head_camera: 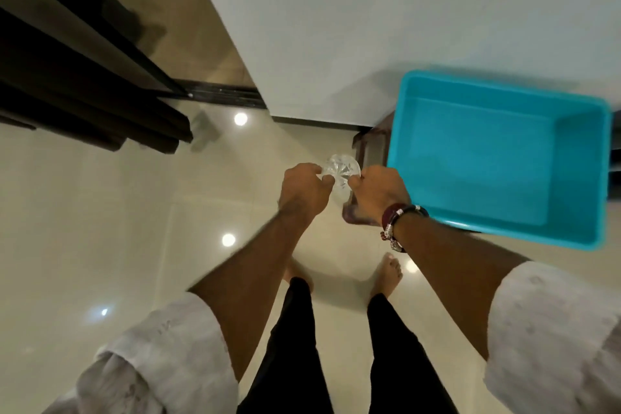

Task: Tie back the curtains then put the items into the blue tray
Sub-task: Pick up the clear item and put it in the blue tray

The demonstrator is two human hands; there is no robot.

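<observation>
A clear cut-glass item (pixel 341 170) is held between both hands, above the floor. My left hand (pixel 304 188) pinches its left edge and my right hand (pixel 378 193), with bracelets on the wrist, grips its right edge. The blue tray (pixel 601 178) stands just to the right of my right hand, on a dark wooden stand (pixel 369 144); nothing lies inside it. Dark curtains (pixel 84 87) hang at the left beside a glass door.
A white wall (pixel 369 10) runs behind the tray. The glossy tiled floor (pixel 100 228) spreads out to the left and below. My bare feet stand on it under my arms. The door's dark track (pixel 221 96) lies at the curtains' foot.
</observation>
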